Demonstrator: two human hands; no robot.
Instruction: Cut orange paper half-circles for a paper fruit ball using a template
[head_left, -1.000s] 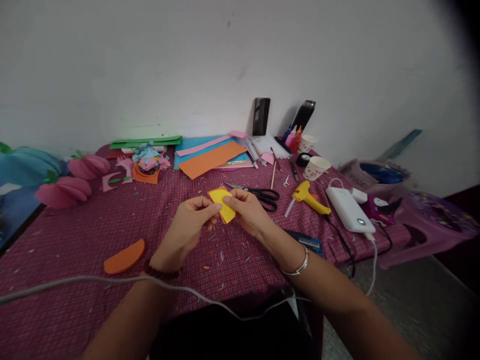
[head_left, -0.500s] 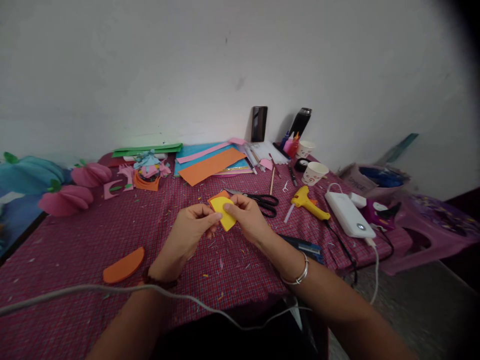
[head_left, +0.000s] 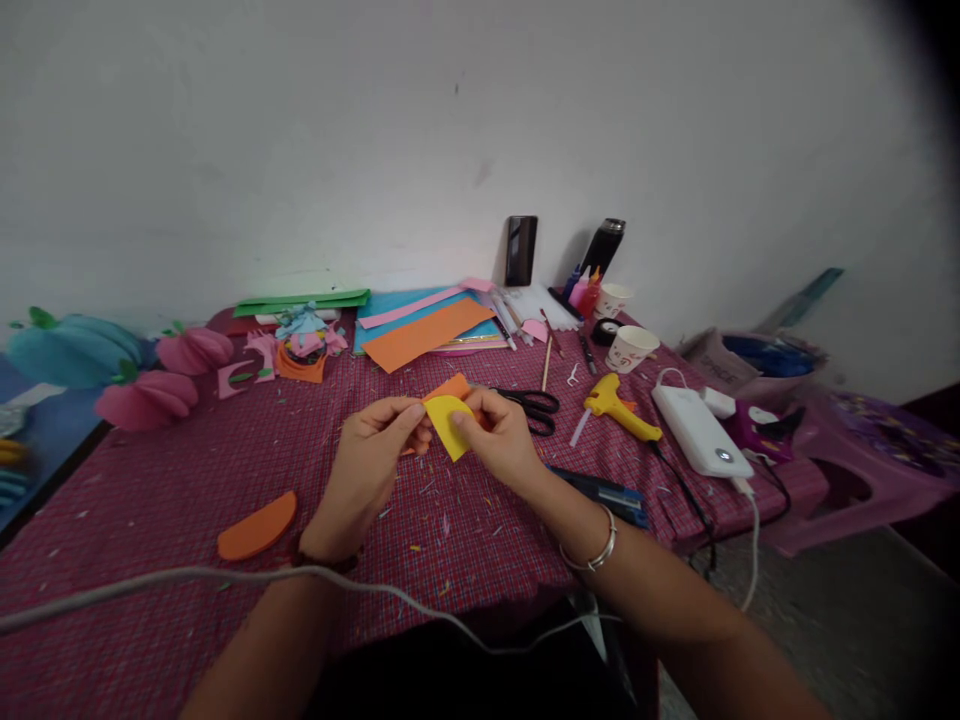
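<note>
Between both hands, above the table, is a small yellow paper piece (head_left: 450,428) with orange paper (head_left: 448,386) behind it. My left hand (head_left: 375,450) is closed, thumb and fingers pinching the left edge of these papers. On the right side, my right hand (head_left: 499,435) is closed too, its thumb pressed on the yellow face. Just behind the right hand lie black-handled scissors (head_left: 536,405), partly hidden. A stack of orange half-round paper pieces (head_left: 259,527) rests on the cloth left of my left wrist.
A yellow glue gun (head_left: 619,408), a white power bank (head_left: 699,430) and paper cups (head_left: 631,350) stand to the right. Coloured paper sheets (head_left: 427,335) lie at the back. Pink paper pumpkins (head_left: 146,398) sit at left. A pale cable (head_left: 225,575) crosses in front.
The yellow piece has tilted and parted more from the orange paper, which now shows more above it. My left fingers have shifted up to its upper left corner. The view has turned slightly left.
</note>
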